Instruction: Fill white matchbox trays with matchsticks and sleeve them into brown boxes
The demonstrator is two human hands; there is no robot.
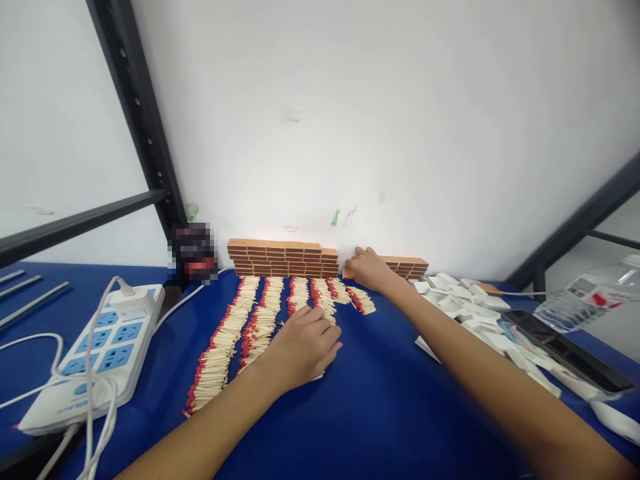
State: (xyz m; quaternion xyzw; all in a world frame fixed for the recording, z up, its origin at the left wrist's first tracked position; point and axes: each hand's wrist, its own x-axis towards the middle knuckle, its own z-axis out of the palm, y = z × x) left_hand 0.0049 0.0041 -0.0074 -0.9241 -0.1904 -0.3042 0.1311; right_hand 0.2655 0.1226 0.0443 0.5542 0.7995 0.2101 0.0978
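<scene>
My left hand (307,343) is over the rows of red-tipped matchsticks (217,357), its fingers curled together. Pale match ends show under its edge, but what its fingers hold is hidden. My right hand (371,270) reaches to the wall, its fingers closed on an orange-topped matchbox (347,273) that is partly covered. Left of it stands a tall stack of matchboxes (280,259) with brown sides. A lower stack of matchboxes (413,267) sits behind the right hand. Short rows of matchsticks (361,301) lie just below that hand.
White open trays (465,307) are heaped at the right, beside a black phone (570,350) and a tilted clear bottle (585,297). A power strip (107,347) with white cables lies on the left of the blue surface (390,407). Dark shelf posts (143,120) frame the wall.
</scene>
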